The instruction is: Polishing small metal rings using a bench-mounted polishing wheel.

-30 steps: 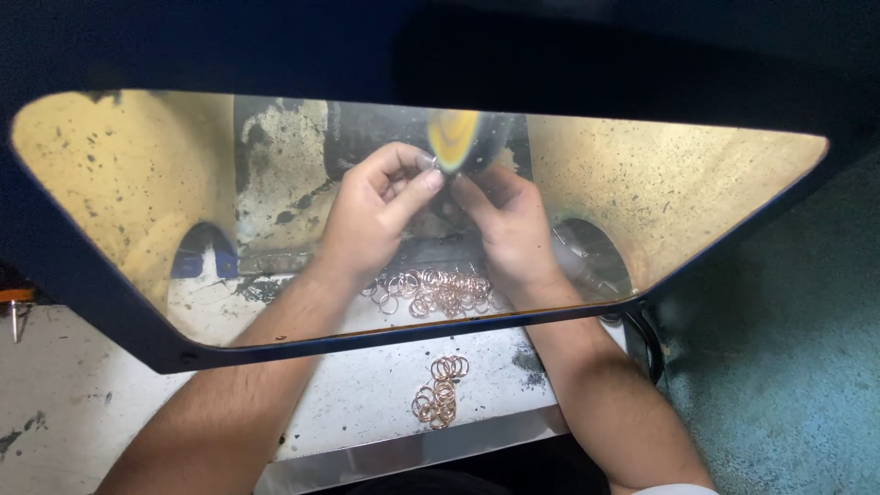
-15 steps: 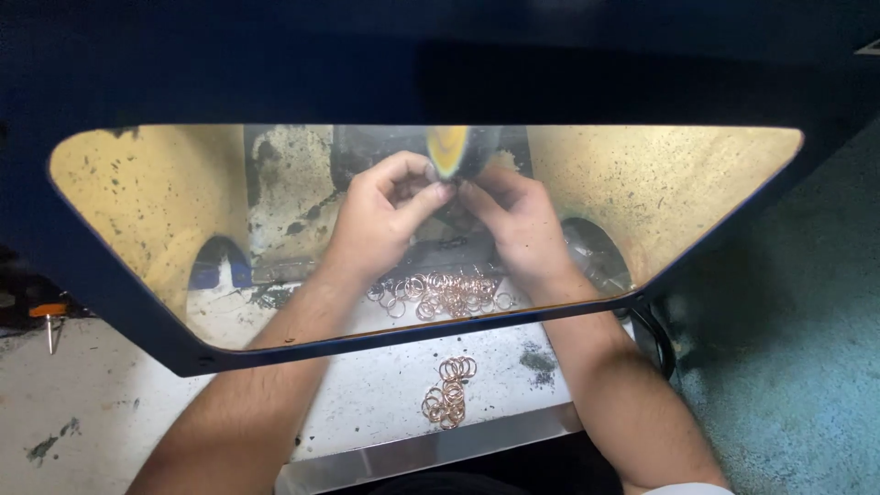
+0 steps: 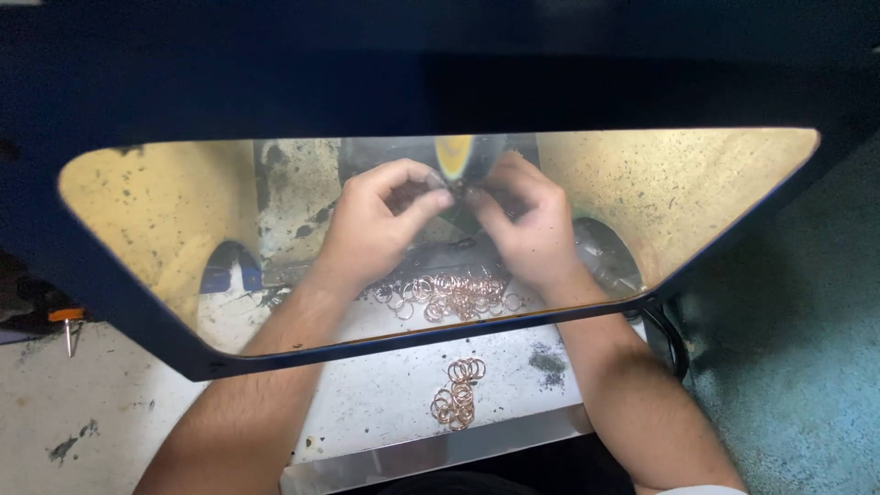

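Note:
Behind a yellow-tinted clear shield [image 3: 183, 211], my left hand [image 3: 376, 220] and my right hand [image 3: 527, 229] meet fingertip to fingertip. Together they pinch a small ring [image 3: 449, 190], mostly hidden by the fingers, against the lower face of a spinning buffing wheel [image 3: 456, 156]. Right under the hands lies a heap of several copper-coloured rings [image 3: 454, 295]. A smaller cluster of rings [image 3: 458, 394] lies nearer to me, outside the shield.
The rings lie on a speckled white work surface with a metal front edge [image 3: 440, 454]. An orange-handled tool [image 3: 66, 321] stands at the far left. A black cable [image 3: 669, 339] loops beside my right forearm. Blue-green floor [image 3: 788, 367] shows on the right.
The view has shifted, so the shield and hands sit lower in the picture. Both hands stay pinched together at the wheel, and the ring heaps have not moved.

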